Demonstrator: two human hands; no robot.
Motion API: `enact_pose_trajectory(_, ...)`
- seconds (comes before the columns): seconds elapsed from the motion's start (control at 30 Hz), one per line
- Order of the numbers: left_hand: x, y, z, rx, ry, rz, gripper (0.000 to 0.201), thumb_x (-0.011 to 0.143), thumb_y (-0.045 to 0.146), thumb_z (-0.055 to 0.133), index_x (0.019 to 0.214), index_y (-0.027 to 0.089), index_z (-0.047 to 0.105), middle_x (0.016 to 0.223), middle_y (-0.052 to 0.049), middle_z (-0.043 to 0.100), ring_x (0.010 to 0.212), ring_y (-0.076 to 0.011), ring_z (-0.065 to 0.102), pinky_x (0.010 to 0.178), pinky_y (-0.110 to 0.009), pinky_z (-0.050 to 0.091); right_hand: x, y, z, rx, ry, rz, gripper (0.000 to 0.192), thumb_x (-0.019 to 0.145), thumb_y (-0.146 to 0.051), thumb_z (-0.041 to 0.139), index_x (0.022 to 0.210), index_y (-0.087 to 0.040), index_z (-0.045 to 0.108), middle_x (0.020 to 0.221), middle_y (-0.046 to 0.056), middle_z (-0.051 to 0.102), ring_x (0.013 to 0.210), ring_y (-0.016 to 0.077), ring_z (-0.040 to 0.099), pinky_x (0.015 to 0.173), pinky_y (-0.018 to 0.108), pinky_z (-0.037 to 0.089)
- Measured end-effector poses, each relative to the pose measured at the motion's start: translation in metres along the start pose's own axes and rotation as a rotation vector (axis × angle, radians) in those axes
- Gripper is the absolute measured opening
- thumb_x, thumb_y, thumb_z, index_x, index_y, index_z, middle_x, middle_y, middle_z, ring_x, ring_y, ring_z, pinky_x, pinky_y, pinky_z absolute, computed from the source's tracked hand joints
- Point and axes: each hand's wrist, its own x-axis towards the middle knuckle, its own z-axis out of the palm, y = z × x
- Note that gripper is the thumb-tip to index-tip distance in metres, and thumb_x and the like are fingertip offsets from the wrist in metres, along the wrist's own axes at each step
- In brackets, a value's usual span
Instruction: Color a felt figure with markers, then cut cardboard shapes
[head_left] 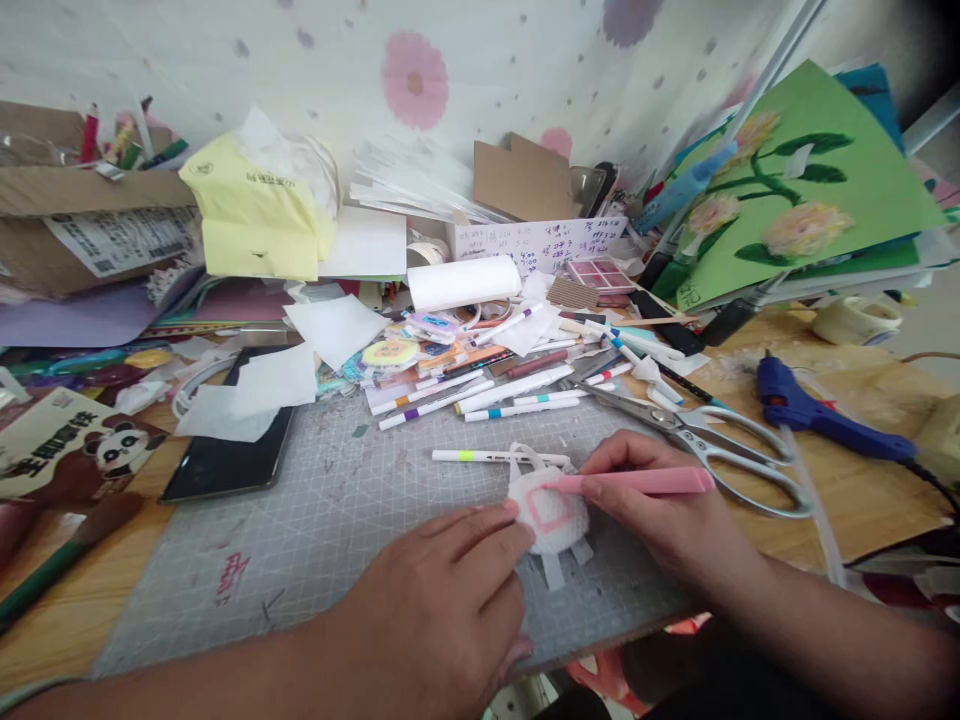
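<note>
- Step in hand, by the look of it: colouring a pink outline on a small white piece (551,515) lying on the cutting mat (337,520), near its front edge and right of the middle.
- Right hand (664,520) closed round a pink pen (637,482) in a writing grip, pen lying almost flat, tip at the upper left of the piece where the pink line runs.
- Left hand (442,600) loosely curled, holding nothing; fingertips pressed on the left edge of the piece, pinning it to the mat.
- A rough pink rectangle already drawn on the piece; impossible to tell whether closed, since the fingers hide part of it.
- White tabs poking out below the piece and a loop above it.
- A white marker (499,456) with a yellow-green band lying just behind the piece, close to the loop.
- Scissors (720,440) right of the mat's right edge, close to the right hand; blue glue gun (817,415) further right on a brown board.
- Heap of markers (495,390) along the mat's back edge; a dark tablet (225,450) under white paper scraps at its back left corner.
- Next move likely calls for a steady, light stroke with the piece kept from sliding, and for left fingertips staying clear of the wet line to avoid smearing.
</note>
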Motion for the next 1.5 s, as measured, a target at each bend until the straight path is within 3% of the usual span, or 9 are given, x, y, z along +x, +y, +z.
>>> enact_pose_trajectory(0.23, 0.002, -0.001, 0.002, 0.004, 0.013, -0.008, 0.013, 0.086, 0.026, 0.06, 0.091, 0.015, 0.066, 0.117, -0.009, 0.067, 0.114, -0.0248, 0.059, 0.1, -0.037, 0.049, 0.0, -0.001, 0.007, -0.056, -0.073, -0.022, 0.018, 0.072, -0.037, 0.065, 0.07, -0.019, 0.062, 0.065, 0.002, 0.06, 0.06, 0.0168, 0.051, 0.052, 0.027, 0.041)
enact_pose_trajectory(0.73, 0.001, -0.001, 0.003, 0.014, 0.03, 0.012, 0.015, 0.086, 0.028, 0.061, 0.089, 0.015, 0.067, 0.117, -0.009, 0.068, 0.11, -0.0258, 0.062, 0.096, -0.038, 0.053, 0.001, -0.006, 0.003, 0.01, -0.087, 0.029, 0.014, 0.064, -0.031, 0.064, 0.059, -0.02, 0.058, 0.056, -0.001, 0.055, 0.053, 0.0141, 0.046, 0.048, 0.026, 0.036)
enact_pose_trajectory(0.9, 0.004, -0.004, 0.003, 0.009, 0.009, 0.031, 0.015, 0.084, 0.028, 0.064, 0.088, 0.014, 0.067, 0.115, -0.009, 0.068, 0.11, -0.0253, 0.062, 0.098, -0.037, 0.051, 0.001, -0.002, 0.002, 0.028, -0.066, -0.009, 0.014, 0.069, -0.033, 0.065, 0.065, -0.02, 0.061, 0.06, -0.001, 0.057, 0.055, 0.0139, 0.047, 0.049, 0.025, 0.037)
enact_pose_trajectory(1.27, 0.004, -0.001, -0.002, 0.014, -0.008, 0.038, 0.018, 0.088, 0.03, 0.059, 0.09, 0.014, 0.068, 0.119, -0.009, 0.067, 0.112, -0.0249, 0.061, 0.099, -0.036, 0.05, 0.0, 0.0, -0.002, 0.04, -0.144, -0.023, 0.014, 0.07, -0.029, 0.07, 0.063, -0.02, 0.061, 0.059, -0.002, 0.058, 0.055, 0.0125, 0.05, 0.049, 0.022, 0.039)
enact_pose_trajectory(1.5, 0.002, -0.006, 0.005, 0.027, -0.015, 0.038, 0.018, 0.085, 0.031, 0.063, 0.091, 0.015, 0.068, 0.117, -0.008, 0.068, 0.111, -0.0241, 0.061, 0.099, -0.035, 0.05, 0.0, 0.004, -0.003, 0.041, -0.154, -0.042, 0.012, 0.072, -0.028, 0.068, 0.065, -0.02, 0.062, 0.061, -0.002, 0.058, 0.057, 0.0135, 0.05, 0.05, 0.024, 0.039)
